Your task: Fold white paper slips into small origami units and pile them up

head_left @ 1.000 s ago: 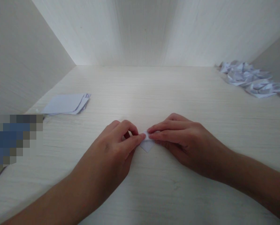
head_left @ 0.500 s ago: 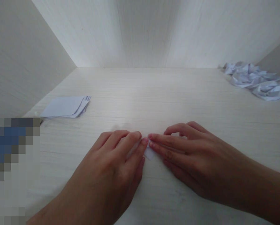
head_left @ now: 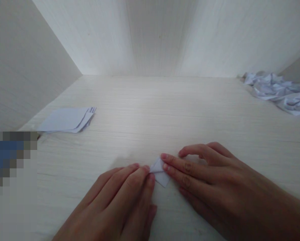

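A small folded piece of white paper (head_left: 162, 177) lies on the table between my hands, a crease running across it and one corner pointing toward me. My left hand (head_left: 122, 197) pinches its left corner, the fingertips bunched close together there. Two straight fingers of my right hand (head_left: 210, 180) lie flat on the paper's right side, pressing it against the table. The right thumb sits lower and apart, and the other fingers are bent above the tabletop. Part of the paper is hidden under the fingers of both hands.
On the left of the pale wood-grain table (head_left: 129, 127) is a stack of white paper sheets (head_left: 64, 118). Several folded white paper pieces (head_left: 278, 90) are heaped at the back right. Panels rise at the back and sides. A pixelated patch (head_left: 9, 180) covers the lower left.
My left hand has shifted down and left, and its fingertips have drawn back, uncovering more of the paper. My right fingers still press on it. The whole view has tipped slightly.
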`<state>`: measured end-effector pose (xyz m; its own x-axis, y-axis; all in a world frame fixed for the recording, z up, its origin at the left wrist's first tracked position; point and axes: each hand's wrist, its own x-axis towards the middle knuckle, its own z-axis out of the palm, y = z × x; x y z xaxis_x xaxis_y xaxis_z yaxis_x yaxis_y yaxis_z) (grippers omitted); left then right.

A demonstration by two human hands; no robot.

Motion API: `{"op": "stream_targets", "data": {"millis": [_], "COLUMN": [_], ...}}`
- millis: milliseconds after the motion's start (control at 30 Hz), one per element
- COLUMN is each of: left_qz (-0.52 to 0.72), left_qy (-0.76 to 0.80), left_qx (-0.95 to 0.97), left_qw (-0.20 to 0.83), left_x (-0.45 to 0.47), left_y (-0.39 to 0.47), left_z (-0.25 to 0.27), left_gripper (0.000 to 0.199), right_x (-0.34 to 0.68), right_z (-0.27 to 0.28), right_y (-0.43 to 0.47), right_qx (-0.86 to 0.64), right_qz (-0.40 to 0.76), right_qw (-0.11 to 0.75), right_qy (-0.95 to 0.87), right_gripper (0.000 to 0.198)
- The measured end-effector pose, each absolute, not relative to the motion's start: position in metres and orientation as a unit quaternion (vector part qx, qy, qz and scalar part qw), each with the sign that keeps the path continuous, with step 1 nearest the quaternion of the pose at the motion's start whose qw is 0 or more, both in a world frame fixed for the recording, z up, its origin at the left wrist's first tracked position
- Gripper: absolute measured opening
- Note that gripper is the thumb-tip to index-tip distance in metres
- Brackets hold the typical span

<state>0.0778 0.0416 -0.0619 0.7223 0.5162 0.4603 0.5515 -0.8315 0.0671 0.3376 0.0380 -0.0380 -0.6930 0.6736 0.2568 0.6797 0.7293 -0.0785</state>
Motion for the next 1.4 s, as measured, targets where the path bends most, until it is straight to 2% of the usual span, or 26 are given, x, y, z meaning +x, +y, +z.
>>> {"op": "stream_targets", "data": {"millis": [400, 533, 700, 1000, 1233, 1400], "left_qz": [-0.201, -0.221, -0.222, -0.223, -0.22, -0.196], "left_qy": [-0.261, -0.291, -0.315, -0.299, -0.325, -0.32], "left_qx": [-0.94, -0.928, -0.921, -0.924, -0.918, -0.921], "left_qw": [0.088, 0.074, 0.063, 0.082, 0.063, 0.104], "left_x": [0.074, 0.075, 0.079, 0.082, 0.082, 0.077], "left_y": [0.047, 0.044, 0.037, 0.043, 0.039, 0.041], "left_z": [-0.061, -0.064, -0.069, -0.064, -0.07, -0.067], "left_gripper": [0.033, 0.029, 0.035, 0.029, 0.033, 0.036], "right_x": [0.34, 0.34, 0.338, 0.336, 0.329, 0.324], "right_z": [-0.045, -0.046, -0.042, -0.041, -0.047, -0.048], "right_y": [0.039, 0.039, 0.041, 0.035, 0.025, 0.026], "right_qx": [-0.361, -0.368, -0.362, -0.367, -0.413, -0.426], "right_qz": [-0.031, -0.034, -0.041, -0.081, -0.06, -0.042], "right_qw": [0.138, 0.131, 0.115, 0.114, 0.11, 0.116], "right_qy": [-0.922, -0.92, -0.924, -0.92, -0.902, -0.896], "right_gripper": [0.043, 0.044, 0.042, 0.042, 0.042, 0.043]}}
